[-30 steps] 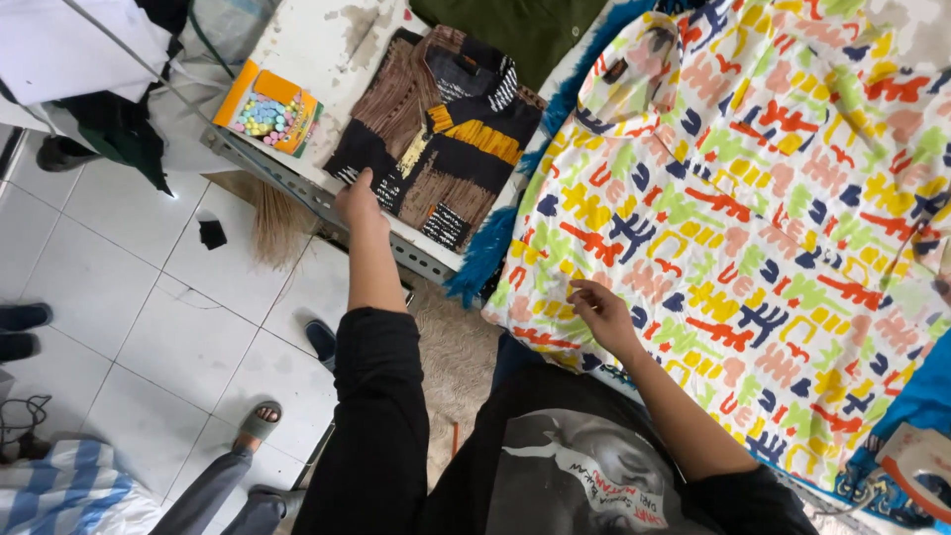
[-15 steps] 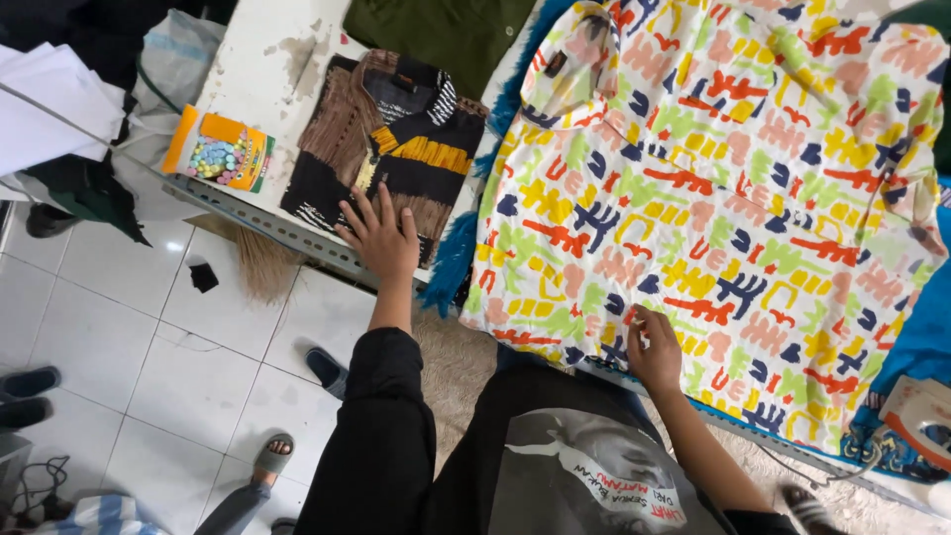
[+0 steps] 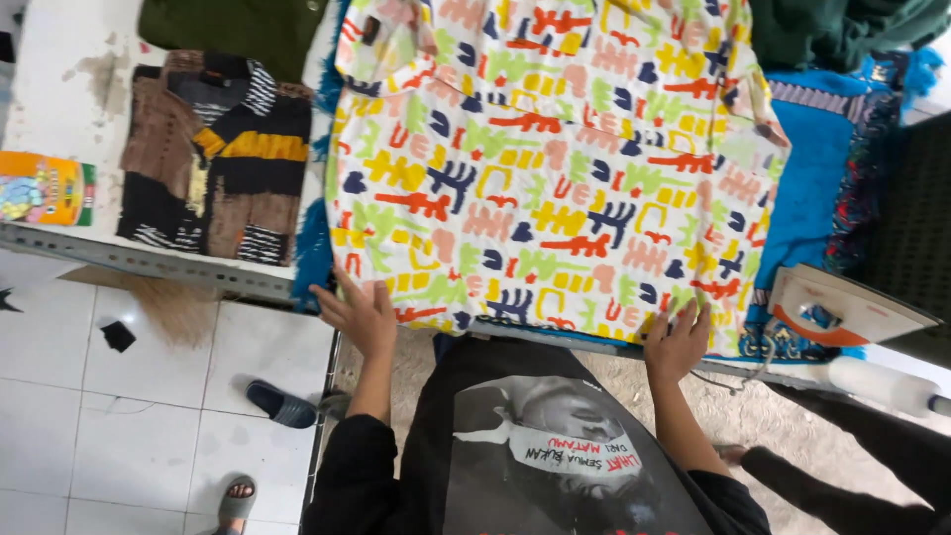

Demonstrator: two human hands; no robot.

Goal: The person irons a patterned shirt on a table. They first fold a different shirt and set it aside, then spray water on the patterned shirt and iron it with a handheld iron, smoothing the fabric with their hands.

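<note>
A white cotton shirt printed with bright red, yellow, green and navy shapes [image 3: 555, 168] is spread flat over a blue patterned cloth [image 3: 822, 168] that covers the surface, its lower hem lying along the near edge. The smoothing of the hem is judged best done with flat palms drawn outward from the shirt's middle, so that no crease is pushed under the fabric. The left hand [image 3: 362, 317] is laid on the shirt's near left corner, fingers spread and open, gripping nothing. The right hand [image 3: 679, 342] is pressed on the shirt's near right corner, fingers likewise extended, nothing held. Both forearms are reached forward from a black printed top. Right of the shirt a white and orange iron [image 3: 842, 307] is set down; left of it a folded brown, black and yellow striped shirt [image 3: 218, 159] is seen
</note>
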